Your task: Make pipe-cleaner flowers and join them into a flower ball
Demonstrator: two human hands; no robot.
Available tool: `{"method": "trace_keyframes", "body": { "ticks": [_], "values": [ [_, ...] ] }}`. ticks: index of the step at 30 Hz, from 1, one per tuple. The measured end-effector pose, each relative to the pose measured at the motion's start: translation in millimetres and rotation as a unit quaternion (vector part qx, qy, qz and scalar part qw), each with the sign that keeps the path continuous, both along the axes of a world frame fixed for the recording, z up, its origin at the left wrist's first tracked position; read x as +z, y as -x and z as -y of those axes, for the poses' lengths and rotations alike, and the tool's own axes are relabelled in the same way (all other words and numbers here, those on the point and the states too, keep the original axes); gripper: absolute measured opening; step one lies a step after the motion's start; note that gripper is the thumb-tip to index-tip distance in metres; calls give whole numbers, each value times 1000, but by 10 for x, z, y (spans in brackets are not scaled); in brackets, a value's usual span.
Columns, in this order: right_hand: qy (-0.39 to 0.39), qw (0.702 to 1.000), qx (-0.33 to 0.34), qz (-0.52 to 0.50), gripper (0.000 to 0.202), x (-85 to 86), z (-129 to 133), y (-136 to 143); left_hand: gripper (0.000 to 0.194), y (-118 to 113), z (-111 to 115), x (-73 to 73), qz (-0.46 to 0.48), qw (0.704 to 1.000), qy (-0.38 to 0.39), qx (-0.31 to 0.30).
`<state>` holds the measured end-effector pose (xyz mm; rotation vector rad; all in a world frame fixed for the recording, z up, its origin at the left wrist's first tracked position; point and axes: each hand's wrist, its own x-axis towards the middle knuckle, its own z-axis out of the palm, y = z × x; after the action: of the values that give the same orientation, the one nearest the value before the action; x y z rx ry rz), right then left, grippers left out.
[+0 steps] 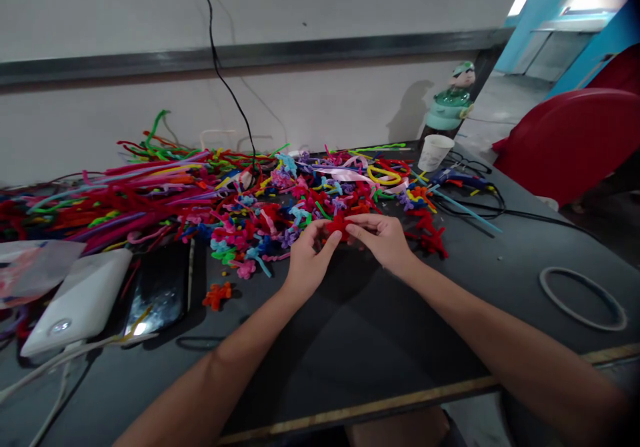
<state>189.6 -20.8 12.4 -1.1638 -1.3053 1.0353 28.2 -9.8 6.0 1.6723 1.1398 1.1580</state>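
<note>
A small red fuzzy pipe-cleaner piece (339, 225) is pinched between my two hands above the dark table (350, 340). My left hand (311, 255) grips its left side with thumb and fingers. On its right side, my right hand (385, 241) holds it the same way. Behind the hands lies a heap of small multicoloured pipe-cleaner shapes (300, 215). Red twisted pieces (431, 235) lie just right of my right hand. An orange fuzzy shape (217, 295) sits alone to the left of my left forearm.
Long pipe cleaners (140, 200), a phone (160, 287) and a white power bank (80, 300) with cables are on the left. A paper cup (436, 152), a figurine (450, 103), a glue gun (463, 179) and a grey ring (583, 299) stand or lie right. A red chair (575, 140) is beyond.
</note>
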Motion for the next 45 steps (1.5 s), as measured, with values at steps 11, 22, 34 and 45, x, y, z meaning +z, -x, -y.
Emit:
{"method": "trace_keyframes", "body": {
  "ticks": [11, 22, 34, 45],
  "values": [
    [-183, 962, -102, 176, 17, 38, 123, 34, 24, 3, -47, 51, 131, 987, 96, 20],
    [-188, 963, -75, 179, 11, 15, 67, -15, 27, 11, -85, -25, 189, 965, 178, -41],
    [-200, 958, -67, 196, 11, -27, 36, -13, 25, 9, -119, -86, 191, 965, 176, -35],
    [-115, 972, -77, 191, 19, 29, 44, 1, 19, 24, -3, 41, -33, 995, -74, 66]
  ]
}}
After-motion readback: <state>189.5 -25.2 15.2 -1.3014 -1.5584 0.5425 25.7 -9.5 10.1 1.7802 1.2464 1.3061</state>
